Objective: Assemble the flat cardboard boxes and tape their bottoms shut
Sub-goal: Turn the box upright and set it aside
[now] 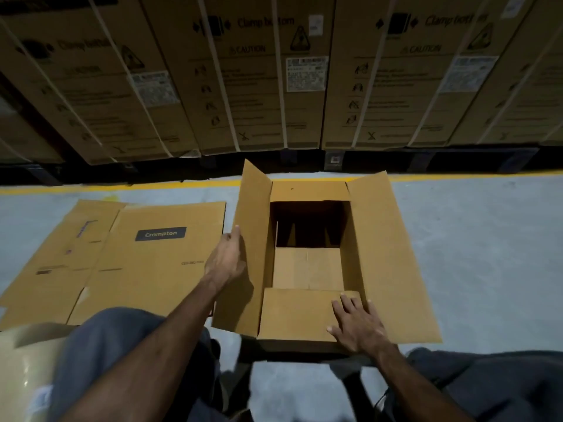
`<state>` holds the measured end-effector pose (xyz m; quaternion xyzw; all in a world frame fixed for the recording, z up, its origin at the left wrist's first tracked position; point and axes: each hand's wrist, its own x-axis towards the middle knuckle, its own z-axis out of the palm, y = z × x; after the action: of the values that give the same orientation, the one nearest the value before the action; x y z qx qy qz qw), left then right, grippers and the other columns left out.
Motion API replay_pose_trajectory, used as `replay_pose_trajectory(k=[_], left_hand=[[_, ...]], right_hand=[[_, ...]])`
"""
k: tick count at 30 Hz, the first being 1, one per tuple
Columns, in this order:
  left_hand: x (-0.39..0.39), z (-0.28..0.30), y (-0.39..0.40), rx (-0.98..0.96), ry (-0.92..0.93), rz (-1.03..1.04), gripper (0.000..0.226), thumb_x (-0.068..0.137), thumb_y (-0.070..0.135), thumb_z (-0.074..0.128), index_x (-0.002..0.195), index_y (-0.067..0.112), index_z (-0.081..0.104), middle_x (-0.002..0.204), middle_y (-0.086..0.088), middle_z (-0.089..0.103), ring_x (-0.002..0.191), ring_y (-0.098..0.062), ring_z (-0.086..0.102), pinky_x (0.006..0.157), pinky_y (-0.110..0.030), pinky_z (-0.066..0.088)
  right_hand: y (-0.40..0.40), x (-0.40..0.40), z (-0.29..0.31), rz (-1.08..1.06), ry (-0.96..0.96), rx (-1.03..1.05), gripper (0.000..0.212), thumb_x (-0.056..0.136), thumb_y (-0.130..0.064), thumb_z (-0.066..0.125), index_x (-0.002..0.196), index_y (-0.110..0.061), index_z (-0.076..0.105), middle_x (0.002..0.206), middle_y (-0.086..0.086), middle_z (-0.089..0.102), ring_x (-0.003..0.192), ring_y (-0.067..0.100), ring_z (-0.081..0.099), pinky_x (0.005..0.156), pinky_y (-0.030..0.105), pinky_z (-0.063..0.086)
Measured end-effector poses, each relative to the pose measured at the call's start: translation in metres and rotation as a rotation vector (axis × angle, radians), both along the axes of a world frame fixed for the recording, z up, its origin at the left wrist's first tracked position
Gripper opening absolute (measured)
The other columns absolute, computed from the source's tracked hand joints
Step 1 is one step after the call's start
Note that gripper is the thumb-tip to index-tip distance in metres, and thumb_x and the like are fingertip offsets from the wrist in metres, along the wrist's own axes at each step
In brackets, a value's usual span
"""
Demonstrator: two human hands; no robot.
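An open box [307,266] stands on the floor [487,239], flaps spread. A flattened box [137,257] lies just left of it. Behind both runs a row of large cartons [274,80]. The left hand [227,257] grips the box's left flap; the right hand [355,324] rests on its near flap.

The left hand [227,257], arm stretched forward, pinches the left flap edge of the open box [307,266]. The right hand [356,325] lies flat, fingers spread, on its near flap.

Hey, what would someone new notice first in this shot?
The open box in the middle, flaps spread: the left hand holds its left flap, the right hand lies flat on the near flap. A flat Crompton box lies to its left; strapped cartons line the back.
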<state>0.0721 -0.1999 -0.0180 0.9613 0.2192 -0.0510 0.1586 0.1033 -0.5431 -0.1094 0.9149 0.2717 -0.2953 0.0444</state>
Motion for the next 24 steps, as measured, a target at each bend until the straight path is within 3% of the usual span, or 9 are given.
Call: replay_pose_trajectory(k=[4, 7, 13, 16, 20, 24], left_hand=[[-0.001, 0.016, -0.017, 0.037, 0.105, -0.168, 0.109, 0.092, 0.004, 0.071, 0.167, 0.021, -0.007, 0.169, -0.018, 0.013, 0.111, -0.024, 0.063, 0.088, -0.035, 0.061], [0.008, 0.021, -0.017, 0.096, 0.191, -0.227, 0.107, 0.092, 0.004, 0.07, 0.167, 0.024, -0.003, 0.169, -0.019, 0.005, 0.109, -0.024, 0.065, 0.084, -0.035, 0.063], [0.043, 0.031, 0.001, 0.018, 0.226, -0.218, 0.099, 0.094, 0.002, 0.067, 0.168, 0.025, 0.006, 0.166, -0.017, 0.017, 0.125, -0.03, 0.058, 0.099, -0.038, 0.058], [0.065, 0.035, 0.018, -0.083, 0.175, -0.239, 0.103, 0.09, -0.002, 0.071, 0.168, 0.023, 0.009, 0.158, -0.014, 0.036, 0.126, -0.031, 0.056, 0.1, -0.04, 0.057], [0.086, 0.033, 0.04, -0.155, 0.11, -0.21, 0.1, 0.089, -0.004, 0.071, 0.167, 0.018, 0.012, 0.158, -0.013, 0.045, 0.138, -0.034, 0.051, 0.106, -0.045, 0.054], [0.092, 0.035, 0.042, -0.232, 0.071, -0.214, 0.088, 0.088, 0.002, 0.075, 0.162, 0.019, 0.029, 0.145, -0.01, 0.059, 0.131, -0.034, 0.058, 0.103, -0.046, 0.055]], right_hand=[[0.013, 0.005, 0.014, -0.029, -0.01, 0.092, 0.081, 0.103, -0.063, 0.044, 0.167, -0.023, 0.015, 0.177, 0.006, 0.004, 0.161, 0.031, 0.011, 0.128, 0.059, 0.008], [0.027, 0.015, 0.032, -0.029, -0.014, 0.14, 0.084, 0.103, -0.058, 0.052, 0.168, -0.023, 0.013, 0.177, 0.006, 0.001, 0.162, 0.031, 0.007, 0.128, 0.058, 0.007], [0.099, 0.099, 0.067, -0.049, -0.116, 0.258, 0.084, 0.105, -0.046, 0.056, 0.169, -0.02, 0.008, 0.177, 0.006, -0.002, 0.163, 0.029, 0.003, 0.13, 0.055, 0.007], [0.15, 0.155, 0.07, -0.05, -0.171, 0.276, 0.085, 0.105, -0.047, 0.057, 0.169, -0.018, 0.008, 0.177, 0.006, 0.0, 0.163, 0.03, 0.003, 0.13, 0.055, 0.009], [0.205, 0.22, 0.052, -0.065, -0.19, 0.24, 0.087, 0.104, -0.046, 0.059, 0.169, -0.016, 0.008, 0.177, 0.006, 0.0, 0.162, 0.032, 0.004, 0.128, 0.058, 0.011], [0.214, 0.24, 0.007, -0.112, -0.065, 0.121, 0.07, 0.106, -0.031, 0.055, 0.165, -0.015, 0.021, 0.174, 0.006, 0.015, 0.158, 0.034, 0.018, 0.126, 0.062, 0.019]])
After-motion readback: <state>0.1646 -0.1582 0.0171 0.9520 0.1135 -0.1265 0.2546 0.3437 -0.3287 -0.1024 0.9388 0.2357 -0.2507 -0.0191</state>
